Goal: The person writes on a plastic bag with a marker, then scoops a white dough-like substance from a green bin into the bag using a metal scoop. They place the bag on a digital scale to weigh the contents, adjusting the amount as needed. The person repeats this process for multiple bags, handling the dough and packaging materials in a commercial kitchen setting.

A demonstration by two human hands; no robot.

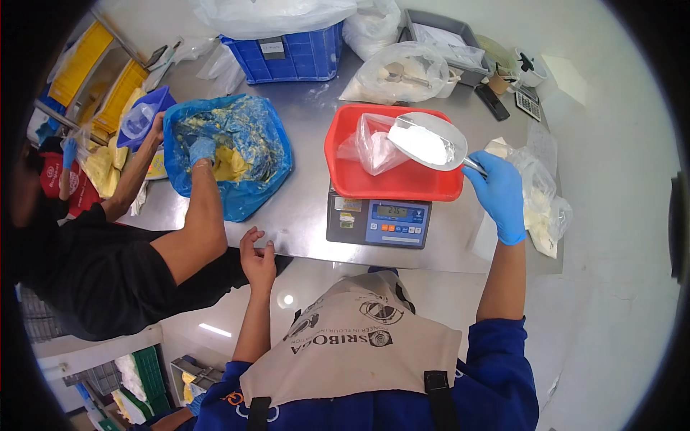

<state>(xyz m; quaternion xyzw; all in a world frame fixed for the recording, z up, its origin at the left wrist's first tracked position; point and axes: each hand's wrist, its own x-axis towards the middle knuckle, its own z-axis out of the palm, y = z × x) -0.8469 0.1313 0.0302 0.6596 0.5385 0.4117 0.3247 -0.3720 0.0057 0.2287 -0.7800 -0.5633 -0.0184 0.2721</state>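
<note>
Gloved in blue, my right hand [497, 196] grips the handle of a metal scoop [428, 141] loaded with white powder. The scoop is over a red plastic tray [396, 186], its tip beside a clear plastic bag [372, 148] that has some powder inside. Under the tray stands a digital scale [377, 223] with a lit display. My bare left hand [257, 259] holds nothing, its fingers apart and slightly curled at the front edge of the steel table [307, 204].
A co-worker's gloved hand [202, 150] is inside a blue bag [264, 191] of yellow mixture at left. Behind the tray sit an open powder bag [372, 89] with another scoop and a blue crate [291, 59]. A phone [491, 102] and calculator [528, 103] lie back right.
</note>
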